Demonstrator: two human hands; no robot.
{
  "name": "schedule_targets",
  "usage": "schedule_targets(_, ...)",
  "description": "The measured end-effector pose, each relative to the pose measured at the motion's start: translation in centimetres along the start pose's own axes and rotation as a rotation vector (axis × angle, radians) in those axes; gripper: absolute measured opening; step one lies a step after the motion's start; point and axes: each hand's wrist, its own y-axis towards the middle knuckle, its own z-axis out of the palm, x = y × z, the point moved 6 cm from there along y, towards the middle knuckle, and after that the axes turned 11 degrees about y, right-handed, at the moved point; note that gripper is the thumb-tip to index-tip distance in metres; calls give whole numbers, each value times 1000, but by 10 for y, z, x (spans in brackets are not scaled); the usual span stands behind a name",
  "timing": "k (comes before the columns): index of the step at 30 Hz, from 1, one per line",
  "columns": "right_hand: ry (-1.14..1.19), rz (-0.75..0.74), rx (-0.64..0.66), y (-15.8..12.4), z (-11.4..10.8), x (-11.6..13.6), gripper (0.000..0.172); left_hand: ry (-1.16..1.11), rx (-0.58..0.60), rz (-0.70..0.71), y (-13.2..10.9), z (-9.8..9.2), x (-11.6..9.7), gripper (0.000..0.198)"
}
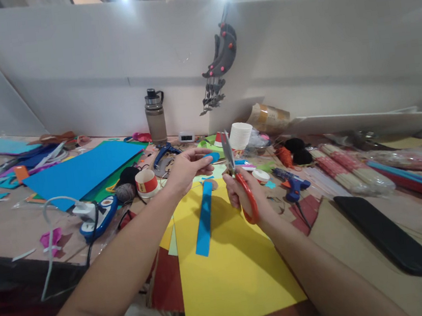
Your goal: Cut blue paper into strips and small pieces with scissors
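Observation:
My left hand (188,168) pinches a small blue paper piece (213,156) above the table. My right hand (244,192) is wrapped round the red handles of scissors (230,161), blades pointing up right beside the blue piece. Below both hands lies a large yellow sheet (224,269) with a long blue paper strip (205,219) resting on it.
A big blue sheet (82,171), a paper cup with a red band (147,183), a blue glue gun (293,183), a stack of white cups (240,135), a water bottle (155,116), stick bundles (345,169) and a black slab (390,238) crowd the table. A white wall panel stands behind.

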Motion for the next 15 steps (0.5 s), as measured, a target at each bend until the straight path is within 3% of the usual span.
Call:
schedule_targets(6,40,-292,-157,11,-16,17,35,47,8,-30,-5,13,6,37)
schedule_targets(15,19,-344,-179,12,-25,19,33,137,153,-62,-11,27,18,37)
